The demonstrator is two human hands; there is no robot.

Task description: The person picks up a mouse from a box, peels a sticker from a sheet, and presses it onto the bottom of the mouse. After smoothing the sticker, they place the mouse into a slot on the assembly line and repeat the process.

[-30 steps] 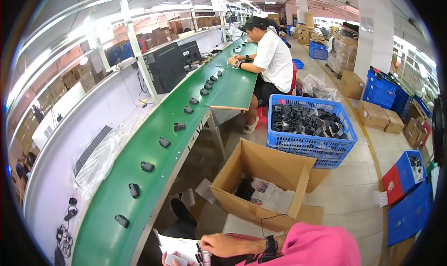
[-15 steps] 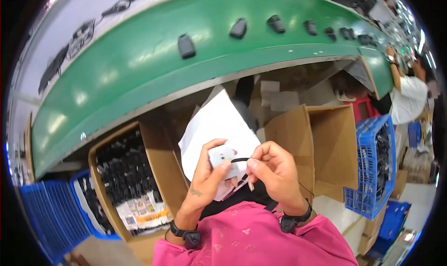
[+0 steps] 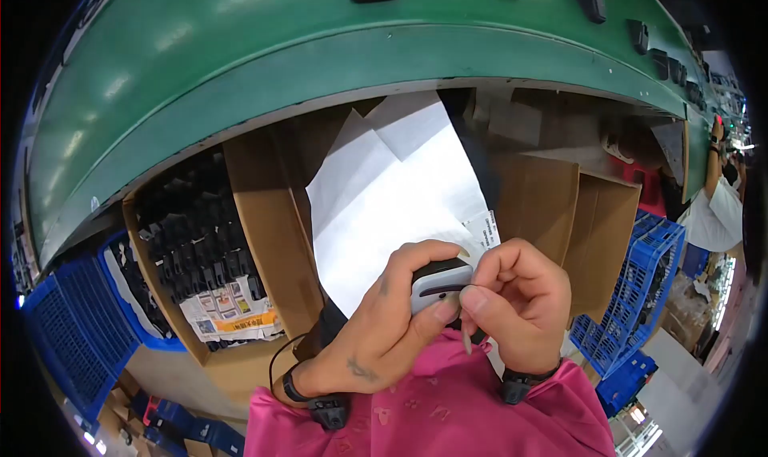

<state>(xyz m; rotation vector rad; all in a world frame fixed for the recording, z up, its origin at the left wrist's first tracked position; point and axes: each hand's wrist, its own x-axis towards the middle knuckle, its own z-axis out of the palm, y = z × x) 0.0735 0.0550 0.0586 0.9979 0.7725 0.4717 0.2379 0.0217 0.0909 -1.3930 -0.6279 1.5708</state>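
My left hand [image 3: 382, 325] grips a small rounded device [image 3: 438, 283] with a grey face and black sides. A dark slot and a small dark hole show on that face. At the device's right end, my right hand [image 3: 522, 307] has thumb and forefinger pinched together, close against it. Whatever those fingertips hold is too small and covered to make out. Beneath and beyond both hands, white sheets [image 3: 380, 193] lie over my lap.
Ahead curves a green bench [image 3: 280, 81] with several black devices [image 3: 590, 1] on it. An open carton [image 3: 276, 241] of black parts stands left, near blue crates [image 3: 76, 337]. Another carton [image 3: 596, 245] and a blue crate [image 3: 632, 285] stand right. A co-worker in a white shirt [image 3: 714, 221] is far right.
The device has been turned, so its slotted grey face now shows. The black strap that my right hand pinched is no longer clearly visible. Both hands moved slightly right, and my view tilted down.
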